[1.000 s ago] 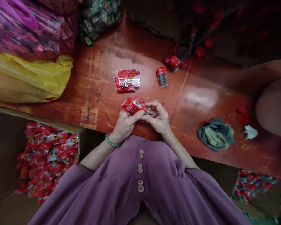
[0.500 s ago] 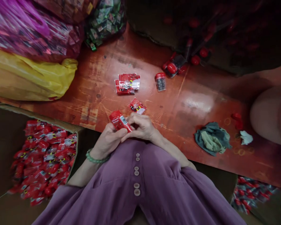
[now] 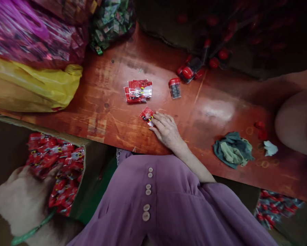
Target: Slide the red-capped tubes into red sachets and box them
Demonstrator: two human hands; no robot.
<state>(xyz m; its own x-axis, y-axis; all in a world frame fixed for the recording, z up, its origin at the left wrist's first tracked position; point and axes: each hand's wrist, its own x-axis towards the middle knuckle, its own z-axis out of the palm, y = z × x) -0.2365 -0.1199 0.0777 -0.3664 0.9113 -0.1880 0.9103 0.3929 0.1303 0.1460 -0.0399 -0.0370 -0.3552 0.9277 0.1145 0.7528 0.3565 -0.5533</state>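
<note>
Two hands [image 3: 167, 131] show, and they are well apart. The right hand is on the red-brown surface [image 3: 107, 102], with its fingers touching the edge of one small red wrapper [image 3: 145, 113]. That wrapper lies flat, or close to flat, in front of the person, and part of it is hidden under the fingers. The thumb is near the fingers, so the right grip looks narrow, but I cannot tell if it pinches the wrapper. The left hand [image 3: 18, 200] is over a cardboard box [image 3: 90, 153] at the lower left. It is blurry, so I cannot tell if its grip is wide or narrow, or if it holds anything. Lots of red packs [image 3: 66, 186] are in that box, and they look done to me. Some things look left to do. A small pile of red wrappers [image 3: 140, 89] lies just past the one by the right hand. One little jar [image 3: 175, 89] with a red lid sits to the right of the pile, with no wrapper on it. More jars [image 3: 190, 71] lie together behind it, and a few red lids [image 3: 214, 63] show near the dark part at the back. So I think a lot is finished, but a good bit is left. A green cloth [image 3: 232, 150] lies off to the right.
</note>
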